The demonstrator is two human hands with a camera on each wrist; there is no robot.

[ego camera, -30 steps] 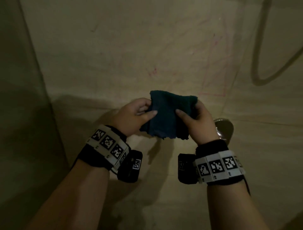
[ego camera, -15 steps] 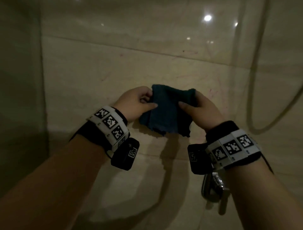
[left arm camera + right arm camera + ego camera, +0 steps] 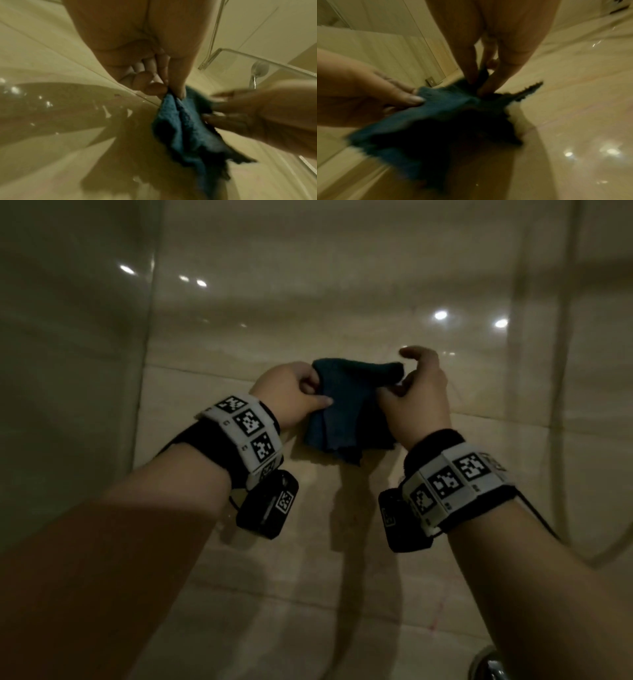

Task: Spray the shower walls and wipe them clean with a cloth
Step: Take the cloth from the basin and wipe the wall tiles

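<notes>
Up against the glossy shower wall (image 3: pixel 342 302), left hand (image 3: pixel 291 393) and right hand (image 3: pixel 418 402) both pinch the teal cloth (image 3: pixel 346 412) held between them, apparently refolding it, wiping seemingly unfinished, no sprayer visible.

The cloth (image 3: pixel 346 405) hangs between my hands, in front of the shower wall (image 3: pixel 308 313) — my left hand (image 3: pixel 291 395) pinches its left edge, my right hand (image 3: pixel 418 398) its right. A hose (image 3: pixel 561 371) runs down the wall to my right — a metal fitting (image 3: pixel 489 666) below my right forearm.
</notes>
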